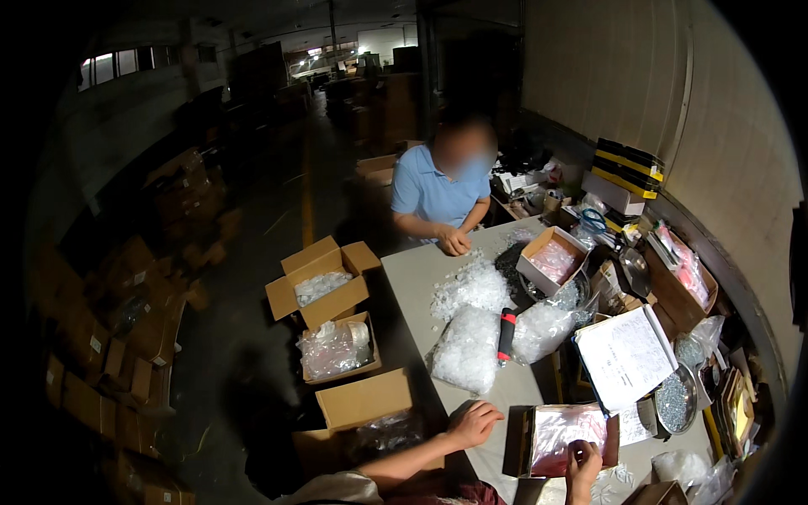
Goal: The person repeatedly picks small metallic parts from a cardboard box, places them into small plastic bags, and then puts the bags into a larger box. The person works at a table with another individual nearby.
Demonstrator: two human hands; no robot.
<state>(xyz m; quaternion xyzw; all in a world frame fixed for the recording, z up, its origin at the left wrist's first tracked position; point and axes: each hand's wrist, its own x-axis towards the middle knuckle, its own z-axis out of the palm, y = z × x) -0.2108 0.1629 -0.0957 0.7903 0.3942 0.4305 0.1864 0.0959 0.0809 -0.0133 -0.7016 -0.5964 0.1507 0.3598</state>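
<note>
My left hand [476,423] rests on the near left edge of the table [513,387], its fingers loosely stretched to the right and nothing seen in them. My right hand [583,461] is over an open cardboard box [520,446] of clear and pink plastic bags [560,429]. Its thumb and fingers are bent together at the bags; what they pinch, if anything, is too small to tell. Beyond my left hand lies a full clear bag of small whitish pieces [465,349]. A red and black cylindrical tool [506,335] leans beside it.
Across the table a person in a blue shirt [438,189] has hands by a loose white heap [475,286]. Papers on a clipboard [624,358], a metal bowl [673,402] and a box of pink bags [553,259] crowd the right. Open cartons [324,282] stand left.
</note>
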